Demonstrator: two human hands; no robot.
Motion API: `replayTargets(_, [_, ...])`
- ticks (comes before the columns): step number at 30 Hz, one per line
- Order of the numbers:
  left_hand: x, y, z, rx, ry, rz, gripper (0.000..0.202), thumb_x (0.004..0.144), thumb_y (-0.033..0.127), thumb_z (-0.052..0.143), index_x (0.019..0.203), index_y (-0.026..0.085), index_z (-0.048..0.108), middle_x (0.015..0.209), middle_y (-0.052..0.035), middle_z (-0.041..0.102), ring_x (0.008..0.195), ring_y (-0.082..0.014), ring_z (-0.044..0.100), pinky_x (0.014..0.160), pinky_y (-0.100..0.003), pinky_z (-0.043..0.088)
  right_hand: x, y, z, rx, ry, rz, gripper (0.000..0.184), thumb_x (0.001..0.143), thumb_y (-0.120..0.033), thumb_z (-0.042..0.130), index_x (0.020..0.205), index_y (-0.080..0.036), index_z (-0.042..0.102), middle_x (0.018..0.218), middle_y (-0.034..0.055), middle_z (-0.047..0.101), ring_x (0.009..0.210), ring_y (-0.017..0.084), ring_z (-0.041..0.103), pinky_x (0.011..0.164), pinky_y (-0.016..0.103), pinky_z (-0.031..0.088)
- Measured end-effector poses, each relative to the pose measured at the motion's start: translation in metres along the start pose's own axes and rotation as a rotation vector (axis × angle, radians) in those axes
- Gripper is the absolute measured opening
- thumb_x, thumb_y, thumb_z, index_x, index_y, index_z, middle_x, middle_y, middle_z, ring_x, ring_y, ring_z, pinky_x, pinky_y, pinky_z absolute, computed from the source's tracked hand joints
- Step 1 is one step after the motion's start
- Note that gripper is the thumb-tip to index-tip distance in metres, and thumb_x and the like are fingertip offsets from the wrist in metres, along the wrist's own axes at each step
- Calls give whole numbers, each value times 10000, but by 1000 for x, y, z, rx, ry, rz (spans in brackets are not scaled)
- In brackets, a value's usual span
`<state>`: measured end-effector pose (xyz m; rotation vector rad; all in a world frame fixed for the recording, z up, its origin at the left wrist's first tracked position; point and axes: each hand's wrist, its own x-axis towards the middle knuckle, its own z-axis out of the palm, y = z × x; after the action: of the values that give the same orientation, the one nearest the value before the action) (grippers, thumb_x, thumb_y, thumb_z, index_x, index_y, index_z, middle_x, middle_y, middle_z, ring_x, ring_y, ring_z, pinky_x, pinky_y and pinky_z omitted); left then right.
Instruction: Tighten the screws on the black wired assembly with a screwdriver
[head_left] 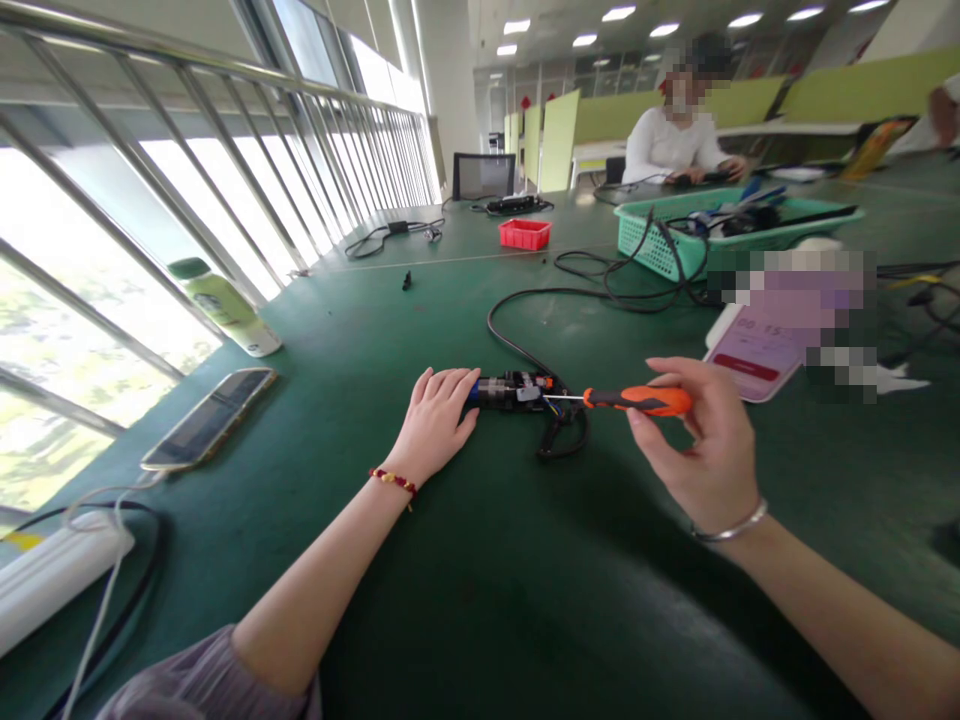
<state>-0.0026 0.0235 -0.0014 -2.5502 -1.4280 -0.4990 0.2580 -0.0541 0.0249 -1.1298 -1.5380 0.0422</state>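
A small black device (517, 390) with a blue end and a black cable lies on the green table (480, 600). My left hand (435, 420) rests flat on its left end, fingers stretched out, pressing it down. My right hand (705, 440) is closed around the orange handle of a screwdriver (637, 400). The screwdriver's thin metal tip points left and touches the device's right end.
A phone (210, 415) lies face up at the left beside a green-capped bottle (225, 305). A second phone (757, 350) is at the right. A red tray (525, 233) and a green basket (675, 235) with cables stand behind. A person sits at the far side.
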Motion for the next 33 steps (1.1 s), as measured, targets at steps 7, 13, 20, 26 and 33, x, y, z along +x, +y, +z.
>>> replayTargets(7, [1, 6, -15, 103, -24, 11, 408, 945, 339, 376, 1296, 154, 469, 1216, -101, 589, 1116, -244, 518, 1073, -453, 300, 1, -5, -2, -44, -150, 92, 83, 799, -259, 599, 869, -216, 588, 592, -41, 577, 478, 98, 555, 494, 219, 456])
replayTargets(13, [3, 25, -34, 137, -176, -81, 395, 956, 428, 316, 953, 168, 613, 897, -76, 663, 807, -219, 614, 761, -349, 430, 0, -10, 0, -53, -272, 52, 148, 811, -247, 571, 953, -208, 592, 711, -7, 638, 565, 110, 574, 538, 226, 457])
replayTargets(20, [2, 37, -32, 13, -322, -273, 532, 880, 611, 402, 1220, 227, 541, 1007, -66, 690, 855, -257, 653, 628, -299, 426, -13, -7, 12, -18, -551, -127, 194, 790, -242, 602, 976, -188, 616, 825, 35, 573, 672, 132, 574, 641, 272, 491])
replayTargets(26, [-2, 28, -38, -24, -307, -262, 370, 899, 535, 404, 946, 223, 597, 924, -26, 666, 783, -206, 638, 563, -257, 387, -13, -5, 11, 34, -574, -160, 163, 779, -208, 604, 942, -199, 612, 844, 29, 555, 697, 124, 567, 658, 266, 482])
replayTargets(33, [-14, -25, -58, 96, -310, -581, 428, 863, 567, 370, 960, 226, 610, 883, -86, 679, 793, -284, 646, 605, -314, 430, -9, -6, 5, 71, -527, -186, 142, 803, -183, 560, 933, -203, 614, 809, 19, 571, 639, 109, 555, 603, 249, 468])
